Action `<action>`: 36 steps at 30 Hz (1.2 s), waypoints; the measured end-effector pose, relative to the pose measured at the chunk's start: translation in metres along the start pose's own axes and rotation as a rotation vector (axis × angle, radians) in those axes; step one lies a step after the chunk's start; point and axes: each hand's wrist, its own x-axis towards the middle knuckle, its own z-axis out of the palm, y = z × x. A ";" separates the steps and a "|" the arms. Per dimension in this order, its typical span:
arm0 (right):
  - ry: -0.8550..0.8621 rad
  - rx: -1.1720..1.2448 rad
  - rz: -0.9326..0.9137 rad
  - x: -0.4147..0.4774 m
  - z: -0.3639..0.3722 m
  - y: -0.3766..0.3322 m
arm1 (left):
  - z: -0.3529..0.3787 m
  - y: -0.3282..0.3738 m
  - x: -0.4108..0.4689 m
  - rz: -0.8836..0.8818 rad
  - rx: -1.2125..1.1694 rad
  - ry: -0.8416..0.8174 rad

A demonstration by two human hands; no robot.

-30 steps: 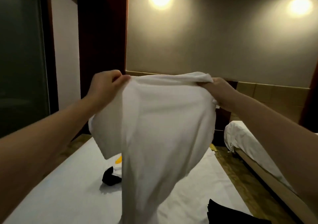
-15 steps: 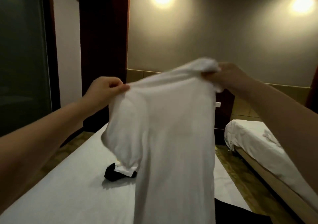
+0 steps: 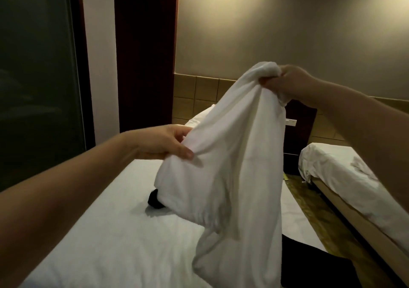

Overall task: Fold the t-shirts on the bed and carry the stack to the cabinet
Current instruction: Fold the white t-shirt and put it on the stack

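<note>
A white t-shirt point(image 3: 234, 177) hangs in the air above the white bed point(image 3: 110, 232). My right hand point(image 3: 287, 81) grips its bunched top edge, high on the right. My left hand point(image 3: 163, 142) pinches the cloth lower down on the left, near a sleeve. The shirt's lower part drapes toward the bed. A dark garment point(image 3: 155, 201) lies on the bed behind the shirt, mostly hidden. Another black garment point(image 3: 309, 263) lies at the bed's near right edge.
A second bed with rumpled white bedding point(image 3: 345, 181) stands on the right, across a narrow strip of floor point(image 3: 309, 203). A dark wooden pillar point(image 3: 143, 55) and a glass panel point(image 3: 37, 77) rise on the left. The wall has a tiled headboard band point(image 3: 199, 97).
My left hand has dropped and moved down the shirt's side while my right hand stayed high. The shirt now hangs slanted instead of stretched level.
</note>
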 end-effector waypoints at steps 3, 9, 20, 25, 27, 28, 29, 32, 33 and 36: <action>0.018 -0.001 -0.005 -0.001 0.001 -0.006 | 0.018 -0.015 0.007 -0.008 0.023 0.044; 0.021 0.020 0.049 -0.002 0.000 -0.005 | 0.050 -0.051 0.033 0.021 0.127 0.183; 0.090 -0.091 0.146 -0.006 -0.016 0.018 | 0.086 -0.110 0.071 0.183 -0.099 0.606; -0.116 -0.021 0.261 -0.018 -0.025 0.044 | 0.033 -0.100 0.067 0.221 -0.091 0.864; -0.233 -0.022 0.295 -0.023 -0.028 0.058 | 0.012 -0.094 0.064 0.251 -0.085 0.874; -0.282 -0.024 0.304 -0.026 -0.029 0.063 | 0.004 -0.091 0.062 0.252 -0.075 0.870; -0.322 -0.020 0.313 -0.029 -0.030 0.066 | -0.005 -0.087 0.060 0.263 -0.065 0.857; -0.397 0.000 0.342 -0.033 -0.033 0.071 | -0.022 -0.072 0.054 0.284 0.013 0.819; -0.427 0.020 0.354 -0.033 -0.036 0.073 | -0.025 -0.067 0.052 0.293 0.048 0.816; -0.513 0.123 0.398 -0.035 -0.045 0.075 | -0.027 -0.053 0.047 0.323 0.149 0.856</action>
